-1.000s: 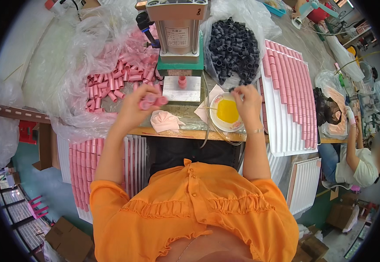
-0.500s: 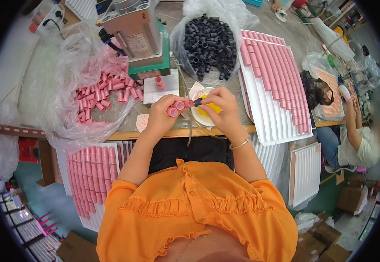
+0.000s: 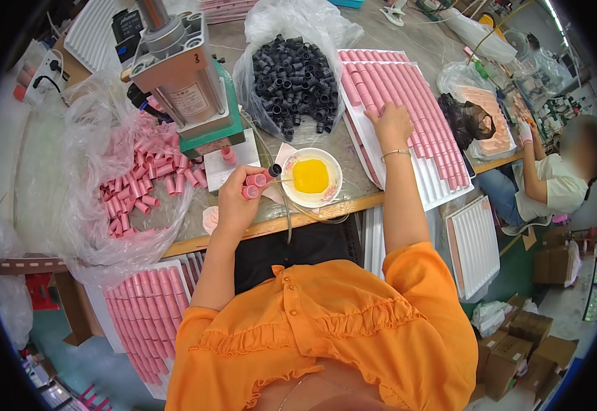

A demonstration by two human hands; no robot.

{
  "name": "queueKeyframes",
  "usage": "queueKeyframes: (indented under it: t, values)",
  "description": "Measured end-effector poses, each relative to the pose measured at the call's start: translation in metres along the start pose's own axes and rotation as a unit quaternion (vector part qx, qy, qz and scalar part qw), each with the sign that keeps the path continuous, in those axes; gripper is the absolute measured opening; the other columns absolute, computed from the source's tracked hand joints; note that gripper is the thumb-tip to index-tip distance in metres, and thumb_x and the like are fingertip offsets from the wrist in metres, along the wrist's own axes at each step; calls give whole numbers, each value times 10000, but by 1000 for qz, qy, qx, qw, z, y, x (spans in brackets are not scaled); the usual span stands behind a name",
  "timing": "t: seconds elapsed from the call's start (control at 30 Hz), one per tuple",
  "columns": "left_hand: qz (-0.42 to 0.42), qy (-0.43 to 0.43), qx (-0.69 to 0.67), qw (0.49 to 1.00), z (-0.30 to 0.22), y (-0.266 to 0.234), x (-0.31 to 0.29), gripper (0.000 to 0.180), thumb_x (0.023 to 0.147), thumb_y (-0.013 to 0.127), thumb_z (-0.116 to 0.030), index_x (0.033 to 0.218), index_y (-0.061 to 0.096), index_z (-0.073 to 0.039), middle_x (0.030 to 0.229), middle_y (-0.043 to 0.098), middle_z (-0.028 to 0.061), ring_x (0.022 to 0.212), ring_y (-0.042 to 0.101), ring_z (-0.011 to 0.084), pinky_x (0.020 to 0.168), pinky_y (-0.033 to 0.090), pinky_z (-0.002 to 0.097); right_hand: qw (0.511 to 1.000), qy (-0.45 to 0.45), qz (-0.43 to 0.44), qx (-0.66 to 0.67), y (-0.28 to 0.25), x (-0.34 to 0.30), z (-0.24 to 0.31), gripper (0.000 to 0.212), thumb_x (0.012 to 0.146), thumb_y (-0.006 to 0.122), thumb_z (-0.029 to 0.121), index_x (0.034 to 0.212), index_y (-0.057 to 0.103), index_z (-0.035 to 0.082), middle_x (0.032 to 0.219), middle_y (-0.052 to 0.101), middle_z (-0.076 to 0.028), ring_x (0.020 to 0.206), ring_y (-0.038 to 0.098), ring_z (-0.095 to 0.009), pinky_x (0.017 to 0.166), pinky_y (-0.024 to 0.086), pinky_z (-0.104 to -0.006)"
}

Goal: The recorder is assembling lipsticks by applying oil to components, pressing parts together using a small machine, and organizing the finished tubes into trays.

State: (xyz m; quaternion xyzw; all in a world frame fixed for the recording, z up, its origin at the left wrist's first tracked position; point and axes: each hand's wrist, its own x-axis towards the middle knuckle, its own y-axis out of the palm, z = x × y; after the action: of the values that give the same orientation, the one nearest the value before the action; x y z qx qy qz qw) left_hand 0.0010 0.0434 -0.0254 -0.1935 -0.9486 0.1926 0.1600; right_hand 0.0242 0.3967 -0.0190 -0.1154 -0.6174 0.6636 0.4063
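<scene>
Yellow-filled bowl (image 3: 311,178) between press (image 3: 182,79), tube tray (image 3: 408,123).

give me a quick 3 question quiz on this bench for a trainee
1. True or false: the left hand holds pink tubes.
2. What does the right hand rest on?
A) the bag of black caps
B) the white tray of pink tubes
C) the press
3. Fill in: the small white bowl holds a ____ liquid.

Key:
1. True
2. B
3. yellow
</scene>
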Motion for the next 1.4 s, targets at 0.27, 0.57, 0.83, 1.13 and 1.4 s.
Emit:
queueKeyframes:
  t: [0.27,0.57,0.83,1.13,1.4]
  values:
    - [-48,42,30,997,9,-9,4,266,722,681,62,936,584,-63,858,658,104,798,651,288,695,514,362,979,-76,14,188,-37,-48,24,315,826,723,406,835,671,96,855,688,-87,854,650,-254,744,433,-437]
    - [44,161,219,961,-15,-34,-2,246,709,676,-2,933,593,-61,861,641,101,844,626,316,710,506,384,872,-417,77,246,-55,-139,112,221,721,769,234,896,656,157,718,638,10,734,597,-188,751,342,-388]
    - [37,165,175,970,2,-38,-5,233,725,700,-29,925,582,-50,885,654,111,855,634,317,723,506,370,862,-412,162,245,-29,-147,120,348,740,741,160,1072,638,150,883,642,-16,877,580,-246,739,352,-394]
    - [-89,-63,84,990,74,-44,43,363,760,781,-143,1078,655,-20,967,707,116,864,682,218,765,519,330,883,-302,165,319,22,-126,192,319,716,787,250,964,638,116,866,635,-60,941,556,-287,778,369,-436]
    - [-84,-40,-63,994,51,-72,14,299,776,762,-40,984,549,-56,907,607,-12,847,573,88,760,470,252,910,-312,64,267,24,-142,196,513,684,829,283,1113,627,89,936,584,-92,910,555,-269,769,425,-424]
